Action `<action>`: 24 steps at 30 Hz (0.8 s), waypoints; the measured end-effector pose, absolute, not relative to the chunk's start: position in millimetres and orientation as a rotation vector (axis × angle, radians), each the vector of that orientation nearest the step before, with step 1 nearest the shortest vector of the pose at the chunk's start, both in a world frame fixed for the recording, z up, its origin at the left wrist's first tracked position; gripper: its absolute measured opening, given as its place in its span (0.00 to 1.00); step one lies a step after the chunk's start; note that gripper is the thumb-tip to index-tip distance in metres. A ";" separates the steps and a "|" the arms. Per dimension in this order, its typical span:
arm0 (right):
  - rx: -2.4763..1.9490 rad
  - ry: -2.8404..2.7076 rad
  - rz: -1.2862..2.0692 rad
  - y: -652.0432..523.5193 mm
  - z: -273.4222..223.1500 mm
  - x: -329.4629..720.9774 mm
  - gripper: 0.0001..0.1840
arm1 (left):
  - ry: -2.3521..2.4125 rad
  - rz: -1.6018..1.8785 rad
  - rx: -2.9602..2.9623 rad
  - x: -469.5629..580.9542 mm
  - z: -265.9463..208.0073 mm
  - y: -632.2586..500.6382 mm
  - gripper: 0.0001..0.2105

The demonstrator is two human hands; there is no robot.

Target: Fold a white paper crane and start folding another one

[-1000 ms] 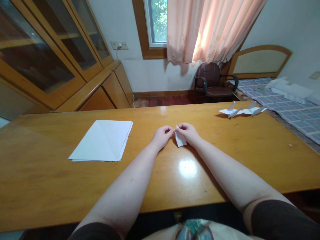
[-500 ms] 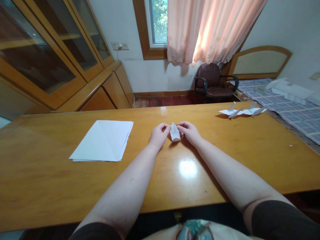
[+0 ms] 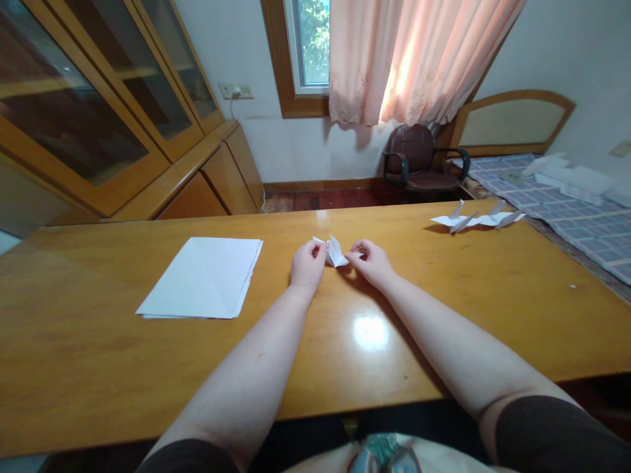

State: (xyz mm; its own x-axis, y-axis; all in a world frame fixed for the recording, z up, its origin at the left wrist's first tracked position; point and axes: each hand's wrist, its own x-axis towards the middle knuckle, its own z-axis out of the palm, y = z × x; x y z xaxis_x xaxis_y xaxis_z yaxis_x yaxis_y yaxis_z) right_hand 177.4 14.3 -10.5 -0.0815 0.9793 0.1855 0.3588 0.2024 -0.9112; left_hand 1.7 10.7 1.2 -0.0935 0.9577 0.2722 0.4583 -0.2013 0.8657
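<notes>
Between my hands, near the middle of the wooden table, is a small folded white paper crane. Its pointed flaps spread out to both sides and one stands upright. My left hand pinches the flap on its left side, fingers closed. On the other side my right hand is closed on the right flap between thumb and fingers. The fingers partly cover both flaps.
A stack of white paper sheets lies to the left. Two finished-looking folded paper cranes stand at the far right. Beyond the table are a brown armchair, a bed and a glass-door cabinet.
The paper crane has turned and opened out, its flaps now spreading left and right. My left hand has shifted slightly left, and my right hand pinches the opposite flap.
</notes>
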 end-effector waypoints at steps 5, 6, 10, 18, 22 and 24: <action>-1.362 -1.559 0.865 19.7 -12.4 180.0 0.11 | 1.828 1.363 1.501 -3.1 -5.4 15.7 0.10; -1.378 -1.549 0.872 21.1 -13.1 181.0 0.11 | 1.937 1.379 1.438 -5.0 -7.7 17.7 0.12; -1.421 -1.507 0.904 25.0 -16.0 183.9 0.11 | 2.038 1.266 1.396 -10.4 -16.0 23.8 0.20; -1.452 -1.412 0.959 25.6 -13.4 183.4 0.21 | 1.810 0.963 1.643 -7.5 -15.2 23.0 0.09; -1.390 -1.281 1.066 27.2 -11.1 183.5 0.20 | 1.751 1.076 1.592 -6.4 -8.9 21.2 0.11; -1.354 -1.264 1.122 26.9 -10.3 184.0 0.17 | 1.722 1.138 1.550 -5.2 -6.0 20.3 0.11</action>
